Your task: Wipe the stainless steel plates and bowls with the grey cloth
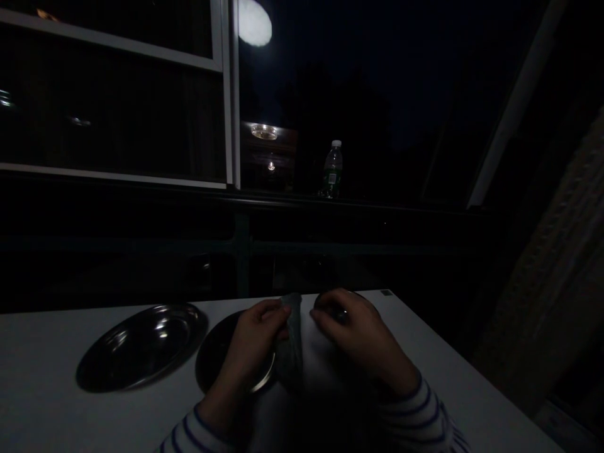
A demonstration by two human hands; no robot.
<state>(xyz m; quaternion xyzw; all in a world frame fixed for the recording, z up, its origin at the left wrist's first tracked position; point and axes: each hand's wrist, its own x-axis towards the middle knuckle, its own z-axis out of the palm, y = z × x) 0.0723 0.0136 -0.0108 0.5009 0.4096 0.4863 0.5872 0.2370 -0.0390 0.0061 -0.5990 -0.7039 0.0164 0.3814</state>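
The scene is very dark. My left hand (255,336) is closed on a dark grey cloth (291,352) that hangs down between my hands, over a round metal plate (212,355) on the white table (47,390). My right hand (353,330) is closed over a dark rounded object (330,301) near the table's far edge; I cannot make out what it is. A ring shows on one finger. Both sleeves are white with dark stripes.
A second, larger shiny metal plate (141,346) lies to the left on the table. A plastic water bottle (333,170) stands on the sill behind, under a dark window (117,100). A curtain (557,264) hangs at the right. The table's right edge runs diagonally.
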